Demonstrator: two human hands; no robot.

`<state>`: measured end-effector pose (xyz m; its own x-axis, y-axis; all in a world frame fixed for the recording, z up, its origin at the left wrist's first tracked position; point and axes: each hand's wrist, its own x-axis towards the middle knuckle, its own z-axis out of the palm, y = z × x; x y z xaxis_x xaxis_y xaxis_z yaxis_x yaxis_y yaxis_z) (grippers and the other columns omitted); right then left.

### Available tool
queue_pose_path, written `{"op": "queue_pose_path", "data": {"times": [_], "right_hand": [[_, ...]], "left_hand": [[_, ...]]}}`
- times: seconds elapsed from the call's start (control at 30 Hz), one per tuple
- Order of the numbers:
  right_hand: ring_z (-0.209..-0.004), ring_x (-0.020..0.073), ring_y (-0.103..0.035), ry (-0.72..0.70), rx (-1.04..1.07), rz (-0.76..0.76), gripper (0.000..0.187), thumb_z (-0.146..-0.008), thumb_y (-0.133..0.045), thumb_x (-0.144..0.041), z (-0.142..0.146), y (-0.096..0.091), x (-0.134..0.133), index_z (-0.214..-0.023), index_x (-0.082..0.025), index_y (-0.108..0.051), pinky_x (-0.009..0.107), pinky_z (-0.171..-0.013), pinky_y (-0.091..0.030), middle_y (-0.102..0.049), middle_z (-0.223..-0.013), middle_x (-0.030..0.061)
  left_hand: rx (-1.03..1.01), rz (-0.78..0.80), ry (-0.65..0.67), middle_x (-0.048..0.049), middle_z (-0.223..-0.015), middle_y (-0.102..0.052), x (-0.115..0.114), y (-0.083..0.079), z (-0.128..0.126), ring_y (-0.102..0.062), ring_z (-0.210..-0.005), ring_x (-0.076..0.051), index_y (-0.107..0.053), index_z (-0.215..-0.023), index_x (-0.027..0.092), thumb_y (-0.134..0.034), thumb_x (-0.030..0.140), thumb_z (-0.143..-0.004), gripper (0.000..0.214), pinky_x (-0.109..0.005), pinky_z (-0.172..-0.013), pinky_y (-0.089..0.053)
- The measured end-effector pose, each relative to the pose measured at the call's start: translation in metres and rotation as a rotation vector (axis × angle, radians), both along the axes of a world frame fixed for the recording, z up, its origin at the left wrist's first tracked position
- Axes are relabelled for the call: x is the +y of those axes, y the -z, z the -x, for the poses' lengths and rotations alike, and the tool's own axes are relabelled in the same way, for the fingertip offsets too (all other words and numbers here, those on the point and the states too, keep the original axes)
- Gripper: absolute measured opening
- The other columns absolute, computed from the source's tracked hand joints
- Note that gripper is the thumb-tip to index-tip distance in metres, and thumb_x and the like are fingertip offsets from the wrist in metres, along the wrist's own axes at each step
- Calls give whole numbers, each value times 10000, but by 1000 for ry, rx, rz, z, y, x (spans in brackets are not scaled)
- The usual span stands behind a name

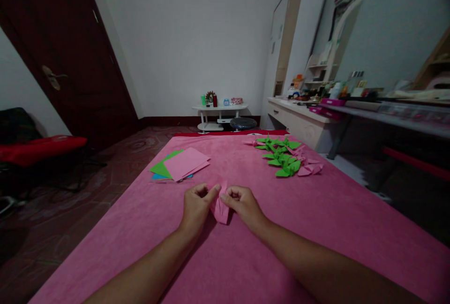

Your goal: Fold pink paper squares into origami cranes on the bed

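Note:
A partly folded piece of pink origami paper [221, 212] is held between my two hands, low over the pink cloth. My left hand [198, 203] pinches its left side, thumb on top. On the other side, my right hand [244, 203] grips the paper with thumb and curled fingers. Its lower end tapers towards me, and a crease or slit runs down the middle. The fingers hide much of the upper part.
A pink cloth [140, 247] covers the table. Loose square sheets [188, 163] in pink, green and blue lie at the left. Several folded green paper cranes [281, 157] and pink paper cranes [311, 168] sit at the right. Beyond stands a low white table [220, 107].

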<state>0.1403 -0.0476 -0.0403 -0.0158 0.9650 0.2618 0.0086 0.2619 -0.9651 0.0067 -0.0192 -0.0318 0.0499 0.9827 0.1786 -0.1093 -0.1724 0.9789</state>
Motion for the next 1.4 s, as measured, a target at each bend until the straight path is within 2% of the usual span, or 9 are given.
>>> {"op": "queue_pose_path", "data": {"times": [0.2,0.47,0.57,0.7,0.83,0.97,1.07,1.23,1.4], "right_hand": [[-522,81,-320,-1,38,36,305,-710,-656,-343,-1,-3,0,-555,-155,-472,219,-486,-235,-378,-544,-45],[-499,72,-283,88,40,36,310,-714,-647,-344,-3,-6,-4,-573,-169,-433,216,-465,-196,-339,-538,-63],[-490,73,-250,86,27,54,338,-729,-618,-356,-6,-6,-4,-534,-169,-415,223,-463,-178,-295,-518,-66],[-496,83,-277,58,60,69,368,-795,-531,-438,-6,-3,-2,-565,-178,-410,218,-464,-220,-309,-532,-59],[-524,82,-326,62,33,29,354,-730,-631,-453,-7,0,1,-609,-160,-473,206,-482,-260,-364,-566,-56],[-520,84,-386,-27,147,111,350,-689,-681,-461,-9,-3,2,-660,-141,-542,199,-492,-294,-459,-580,-40],[-495,78,-427,-127,217,195,348,-691,-694,-455,-11,-7,0,-762,-127,-603,191,-485,-306,-526,-601,-27],[-443,66,-458,-208,248,236,330,-717,-687,-431,-15,-12,-3,-813,-122,-627,173,-434,-320,-562,-587,-18],[-377,79,-482,-264,121,296,386,-707,-671,-469,-22,-13,-1,-817,-99,-651,180,-377,-358,-580,-539,-1]], "left_hand": [[-112,95,80,15,-532,-510,-4,-4,-3,-427,-473,-73,-601,-624,90,-733,330,-631,274,-193,-456,-317],[-186,191,185,-33,-605,-608,-6,-1,-2,-508,-512,-98,-636,-668,78,-746,317,-641,264,-218,-501,-390],[-188,210,202,-39,-614,-622,-9,-2,-3,-522,-518,-102,-643,-674,76,-755,305,-636,258,-223,-515,-402],[-162,210,236,-48,-636,-643,-11,-5,-3,-541,-531,-110,-655,-697,73,-748,318,-645,267,-225,-529,-412],[-63,186,263,-13,-546,-588,-7,-4,-1,-488,-464,-77,-600,-615,74,-762,340,-619,311,-187,-465,-345],[-127,162,302,6,-599,-623,-2,-4,2,-547,-504,-105,-522,-821,133,-797,305,-568,411,-206,-517,-406],[-126,116,324,52,-540,-592,-1,-6,3,-527,-452,-102,-416,-932,191,-791,306,-583,525,-186,-475,-375],[-30,48,387,92,-497,-526,-2,-8,4,-483,-413,-78,-389,-948,207,-771,332,-615,522,-154,-437,-309],[49,24,467,106,-489,-473,1,-11,9,-401,-389,-48,-418,-927,195,-770,320,-607,491,-146,-414,-279]]}}
